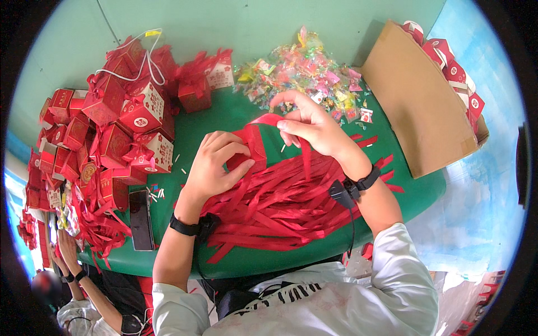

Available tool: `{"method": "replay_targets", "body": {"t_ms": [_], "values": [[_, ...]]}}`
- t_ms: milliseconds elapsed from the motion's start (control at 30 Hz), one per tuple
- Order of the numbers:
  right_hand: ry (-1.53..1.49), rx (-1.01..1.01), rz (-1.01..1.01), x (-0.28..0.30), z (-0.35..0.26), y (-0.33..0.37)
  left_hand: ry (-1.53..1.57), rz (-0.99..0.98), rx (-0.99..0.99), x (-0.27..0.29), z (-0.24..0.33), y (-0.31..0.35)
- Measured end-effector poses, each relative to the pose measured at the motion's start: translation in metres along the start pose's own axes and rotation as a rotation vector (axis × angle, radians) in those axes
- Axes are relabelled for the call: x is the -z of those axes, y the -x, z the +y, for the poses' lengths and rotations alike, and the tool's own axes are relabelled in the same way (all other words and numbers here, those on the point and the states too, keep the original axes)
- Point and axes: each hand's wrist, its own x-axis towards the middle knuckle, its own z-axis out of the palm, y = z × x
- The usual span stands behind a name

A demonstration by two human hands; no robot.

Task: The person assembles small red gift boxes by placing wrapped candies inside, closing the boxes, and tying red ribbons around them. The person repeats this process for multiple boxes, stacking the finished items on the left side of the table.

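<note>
Over the middle of the green table, my left hand [216, 161] curls around a small red gift box [256, 150], thumb and fingers on its near side. My right hand [312, 127] pinches a red ribbon [267, 119] between thumb and fingers, just above and right of the box. One length of this ribbon passes over the top of the box, and another hangs below my right hand. Part of the box is hidden behind my left fingers. A broad heap of loose red ribbons [280, 210] lies under and in front of both hands.
Red gift boxes [106, 134], many tied with bows, are stacked at left. Wrapped candies [314, 78] lie heaped at the back. A cardboard carton [420, 101] with more red boxes stands at right. A dark phone [141, 221] lies left; another person's hands [67, 249] show lower left.
</note>
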Motion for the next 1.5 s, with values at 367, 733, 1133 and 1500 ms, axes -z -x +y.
{"method": "replay_targets", "body": {"t_ms": [367,733,1133,1500], "values": [[0.027,0.122,0.054,0.009,-0.013,0.002,0.004,-0.027,0.02,0.0,-0.005,0.003],[-0.401,0.02,-0.156,0.016,-0.018,0.003,0.007,-0.058,0.021,0.0,-0.006,0.003],[-0.446,0.202,0.015,0.012,-0.006,0.01,0.0,-0.085,0.015,0.0,-0.007,0.002],[-0.684,0.162,-0.069,0.009,-0.001,0.013,-0.004,-0.08,0.009,-0.002,-0.006,0.002]]}}
